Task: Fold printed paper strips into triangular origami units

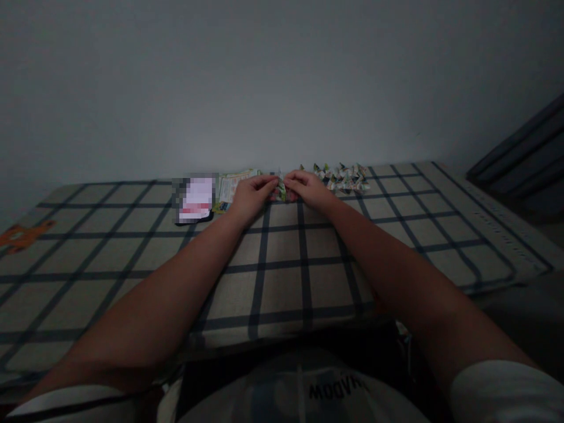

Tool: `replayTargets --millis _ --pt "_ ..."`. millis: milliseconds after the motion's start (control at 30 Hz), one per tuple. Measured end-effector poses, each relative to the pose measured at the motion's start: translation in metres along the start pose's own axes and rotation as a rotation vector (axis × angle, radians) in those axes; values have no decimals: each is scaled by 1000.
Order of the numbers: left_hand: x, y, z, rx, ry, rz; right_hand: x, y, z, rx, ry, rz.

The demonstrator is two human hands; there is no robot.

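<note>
Paper (282, 191), folded, was pinched by the fingertips of left hand (249, 198) and right hand (312, 191) (thin, it seemed); uneven tugging could have torn it.

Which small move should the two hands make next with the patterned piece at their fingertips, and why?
I would gently pinch the small patterned piece before letting go. The left hand and right hand meet at it, seemingly holding it from both sides, and it looks partly raised. Its creases are too small to judge, so this is only likely.
</note>
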State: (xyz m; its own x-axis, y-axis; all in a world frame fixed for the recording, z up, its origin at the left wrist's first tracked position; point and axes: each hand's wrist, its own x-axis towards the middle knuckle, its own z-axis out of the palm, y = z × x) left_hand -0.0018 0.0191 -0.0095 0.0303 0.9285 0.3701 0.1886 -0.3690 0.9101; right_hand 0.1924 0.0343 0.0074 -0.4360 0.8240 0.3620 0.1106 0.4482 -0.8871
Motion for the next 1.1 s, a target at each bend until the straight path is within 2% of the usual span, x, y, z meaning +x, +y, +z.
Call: replayTargets --millis 167,300,500,633,833,1100 --pt "-5 9 0 7 -27 -3 2 -1 2 17 20 45" --pt "-6 11 0 19 -54 32 1 -3 1 -62 68 32" --pt "-1 2 -1 -63 -10 -70 2 -3 -3 -170 175 19" --pt "0 2 -1 -124 -15 -91 3 -2 -4 -121 179 46" --pt "-3 8 3 -235 -44 -94 3 1 -6 -87 144 -24" --pt "-1 10 2 -310 -77 -153 2 6 -4 -96 147 -40"
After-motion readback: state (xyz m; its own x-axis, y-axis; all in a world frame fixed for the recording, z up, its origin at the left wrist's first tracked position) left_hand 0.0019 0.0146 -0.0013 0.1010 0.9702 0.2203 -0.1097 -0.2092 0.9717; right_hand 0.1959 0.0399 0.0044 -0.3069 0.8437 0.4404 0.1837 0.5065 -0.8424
